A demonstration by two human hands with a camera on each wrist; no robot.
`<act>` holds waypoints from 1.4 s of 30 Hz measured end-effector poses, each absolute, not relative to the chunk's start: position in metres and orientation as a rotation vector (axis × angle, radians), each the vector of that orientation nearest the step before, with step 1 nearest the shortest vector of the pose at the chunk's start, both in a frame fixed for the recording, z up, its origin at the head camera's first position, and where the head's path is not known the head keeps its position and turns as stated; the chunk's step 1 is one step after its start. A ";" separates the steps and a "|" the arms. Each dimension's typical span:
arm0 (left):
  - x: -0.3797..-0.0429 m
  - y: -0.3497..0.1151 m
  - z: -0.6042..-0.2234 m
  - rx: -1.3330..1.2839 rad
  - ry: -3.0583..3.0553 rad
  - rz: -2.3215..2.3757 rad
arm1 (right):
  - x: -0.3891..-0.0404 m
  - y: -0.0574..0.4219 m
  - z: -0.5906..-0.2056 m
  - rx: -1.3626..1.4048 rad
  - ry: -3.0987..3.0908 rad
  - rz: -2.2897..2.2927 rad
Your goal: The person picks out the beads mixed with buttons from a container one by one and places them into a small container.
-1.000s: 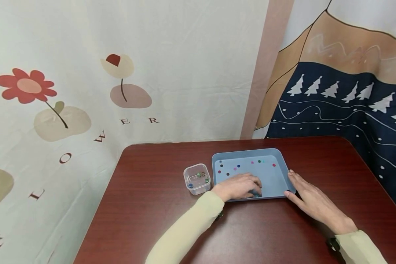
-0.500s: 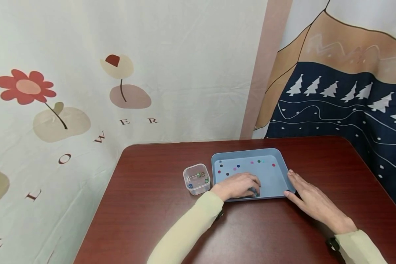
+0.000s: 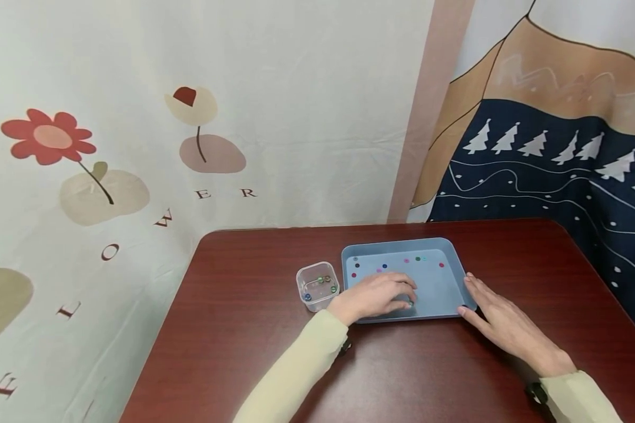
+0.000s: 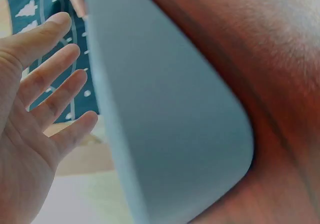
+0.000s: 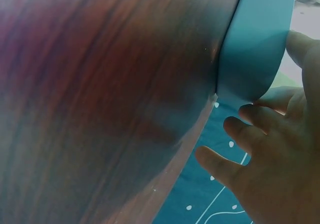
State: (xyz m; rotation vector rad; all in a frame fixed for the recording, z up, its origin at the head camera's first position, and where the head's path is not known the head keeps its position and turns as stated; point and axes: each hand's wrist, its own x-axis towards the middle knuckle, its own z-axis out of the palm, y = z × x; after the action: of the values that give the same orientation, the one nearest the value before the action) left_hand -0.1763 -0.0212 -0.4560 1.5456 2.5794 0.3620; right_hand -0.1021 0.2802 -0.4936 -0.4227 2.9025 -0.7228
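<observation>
My left hand is over the near part of a shallow light-blue tray, its fingers bent. A small greenish marble shows at the thumb and fingertips, pinched there. In the left wrist view the tray's outer wall hides what lies inside. My right hand rests with extended fingers against the tray's right side; the right wrist view shows its thumb at the tray's rim. Several small coloured round pieces lie scattered in the tray, mostly along its far side.
Left of the tray stands a clear square plastic box with several marbles in it. Both stand on a dark red-brown wooden table. Printed curtains hang behind the table's far edge.
My left hand has come up and back a little from the tray's near wall, and the greenish marble has moved with its fingertips. The right hand stays at the tray's right side.
</observation>
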 end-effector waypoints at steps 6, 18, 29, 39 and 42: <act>-0.173 -0.043 -0.442 1.542 2.641 0.550 | -0.102 0.282 -0.493 -0.429 2.903 -0.730; -0.164 -0.097 -0.429 1.461 2.836 0.853 | -0.101 0.281 -0.496 -0.446 2.905 -0.746; -0.157 -0.137 -0.431 1.276 3.036 1.013 | -0.101 0.282 -0.496 -0.461 2.907 -0.754; -0.152 -0.161 -0.435 1.117 3.083 1.067 | -0.101 0.282 -0.495 -0.469 2.888 -0.763; -0.151 -0.167 -0.437 1.101 3.106 1.043 | -0.101 0.282 -0.496 -0.468 2.885 -0.769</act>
State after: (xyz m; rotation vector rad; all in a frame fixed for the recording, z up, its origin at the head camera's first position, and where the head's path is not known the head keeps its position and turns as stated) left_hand -0.1512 -0.1670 -0.4373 1.1014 3.1060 1.0434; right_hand -0.1014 0.2818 -0.4960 -0.4676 2.8854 -0.7693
